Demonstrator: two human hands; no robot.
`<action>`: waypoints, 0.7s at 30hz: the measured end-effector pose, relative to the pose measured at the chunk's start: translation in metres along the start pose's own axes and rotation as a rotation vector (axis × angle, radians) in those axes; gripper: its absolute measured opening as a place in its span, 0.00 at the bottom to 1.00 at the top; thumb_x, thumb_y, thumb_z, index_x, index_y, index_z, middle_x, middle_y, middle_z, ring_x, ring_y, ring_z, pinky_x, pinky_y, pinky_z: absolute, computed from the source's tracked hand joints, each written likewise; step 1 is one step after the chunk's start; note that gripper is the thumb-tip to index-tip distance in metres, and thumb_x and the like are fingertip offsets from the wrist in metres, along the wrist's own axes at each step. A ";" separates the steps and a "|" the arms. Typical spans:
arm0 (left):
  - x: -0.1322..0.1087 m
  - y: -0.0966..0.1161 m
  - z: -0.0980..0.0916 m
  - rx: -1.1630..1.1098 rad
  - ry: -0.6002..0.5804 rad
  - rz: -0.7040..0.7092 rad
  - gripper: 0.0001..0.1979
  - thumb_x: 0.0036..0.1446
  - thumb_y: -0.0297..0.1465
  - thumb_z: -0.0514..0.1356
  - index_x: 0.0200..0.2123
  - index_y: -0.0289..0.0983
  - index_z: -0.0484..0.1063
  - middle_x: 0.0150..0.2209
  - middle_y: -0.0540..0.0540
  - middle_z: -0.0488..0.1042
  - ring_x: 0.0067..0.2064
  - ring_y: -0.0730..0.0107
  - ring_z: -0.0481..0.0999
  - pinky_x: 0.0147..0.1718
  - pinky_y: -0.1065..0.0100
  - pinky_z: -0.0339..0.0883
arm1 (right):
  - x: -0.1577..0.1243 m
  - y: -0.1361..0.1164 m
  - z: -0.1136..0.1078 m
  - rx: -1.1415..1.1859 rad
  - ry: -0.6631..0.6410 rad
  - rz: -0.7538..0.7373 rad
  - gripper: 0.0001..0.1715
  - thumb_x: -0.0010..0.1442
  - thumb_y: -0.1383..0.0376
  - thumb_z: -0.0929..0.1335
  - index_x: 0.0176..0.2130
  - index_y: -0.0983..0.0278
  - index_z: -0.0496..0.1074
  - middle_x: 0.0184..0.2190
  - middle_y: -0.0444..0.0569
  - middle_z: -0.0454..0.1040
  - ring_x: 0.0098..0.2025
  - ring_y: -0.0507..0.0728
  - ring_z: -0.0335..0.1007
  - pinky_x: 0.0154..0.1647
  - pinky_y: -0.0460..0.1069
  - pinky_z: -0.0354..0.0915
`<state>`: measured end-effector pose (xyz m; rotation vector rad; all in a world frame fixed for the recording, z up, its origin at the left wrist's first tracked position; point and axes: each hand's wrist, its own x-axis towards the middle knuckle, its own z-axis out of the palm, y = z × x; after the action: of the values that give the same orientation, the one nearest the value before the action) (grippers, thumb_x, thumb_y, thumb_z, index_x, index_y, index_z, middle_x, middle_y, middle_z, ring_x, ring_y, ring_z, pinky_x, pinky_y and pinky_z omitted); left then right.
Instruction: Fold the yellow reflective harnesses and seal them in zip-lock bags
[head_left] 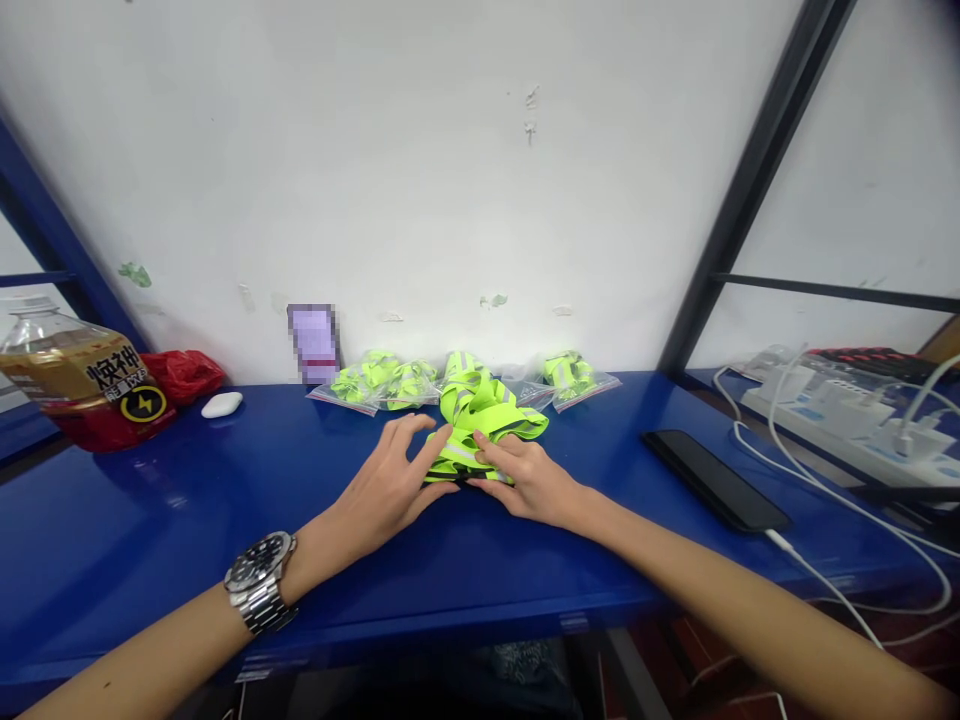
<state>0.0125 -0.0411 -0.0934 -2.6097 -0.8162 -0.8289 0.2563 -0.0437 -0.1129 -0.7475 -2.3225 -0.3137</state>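
A loose pile of fluorescent yellow-green straps with grey reflective stripes [480, 405] lies on the blue table, between my hands. My left hand [394, 475] is at the pile's left edge, its fingers curved and spread, the thumb and index finger touching the strap. My right hand [529, 480] pinches the front right of the pile between thumb and fingers. Behind the pile are clear zip bags holding similar straps, some at the left [409, 385] and one at the right [568, 373].
On the blue table [315, 620] are a large bottle [90, 380], a red plastic bag [184, 374], a white case [222, 404] and a black phone [712, 480] on a cable. A pixelated upright object [315, 342] leans by the wall. Power strips [847, 420] sit right.
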 end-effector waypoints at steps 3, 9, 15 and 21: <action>0.008 -0.001 0.001 -0.155 -0.213 0.065 0.21 0.66 0.35 0.50 0.60 0.37 0.55 0.51 0.37 0.68 0.52 0.59 0.69 0.49 0.59 0.68 | -0.002 -0.001 0.001 0.063 0.030 -0.009 0.30 0.63 0.63 0.66 0.61 0.68 0.57 0.36 0.55 0.77 0.34 0.58 0.71 0.34 0.50 0.67; 0.011 0.004 0.008 -0.203 -0.343 0.042 0.10 0.67 0.30 0.47 0.42 0.36 0.67 0.39 0.41 0.72 0.40 0.62 0.72 0.39 0.64 0.65 | -0.006 -0.006 -0.013 0.224 -0.108 0.099 0.38 0.61 0.63 0.68 0.65 0.64 0.52 0.46 0.55 0.76 0.39 0.58 0.74 0.38 0.51 0.69; 0.018 0.006 0.002 -0.442 -0.333 -0.157 0.08 0.64 0.32 0.52 0.40 0.37 0.69 0.36 0.46 0.74 0.36 0.67 0.72 0.36 0.68 0.63 | 0.000 -0.011 -0.026 0.315 -0.209 0.298 0.28 0.63 0.65 0.65 0.61 0.64 0.60 0.43 0.52 0.78 0.32 0.55 0.73 0.35 0.48 0.66; 0.036 -0.005 -0.001 -0.625 -0.411 -0.306 0.14 0.63 0.39 0.51 0.38 0.35 0.70 0.32 0.48 0.71 0.32 0.70 0.69 0.32 0.70 0.61 | 0.010 -0.006 -0.024 0.372 -0.117 0.460 0.19 0.62 0.60 0.66 0.51 0.65 0.71 0.33 0.48 0.78 0.27 0.53 0.68 0.30 0.46 0.61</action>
<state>0.0330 -0.0218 -0.0709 -3.3347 -1.2580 -0.7134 0.2594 -0.0544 -0.0882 -1.0908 -2.1429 0.3641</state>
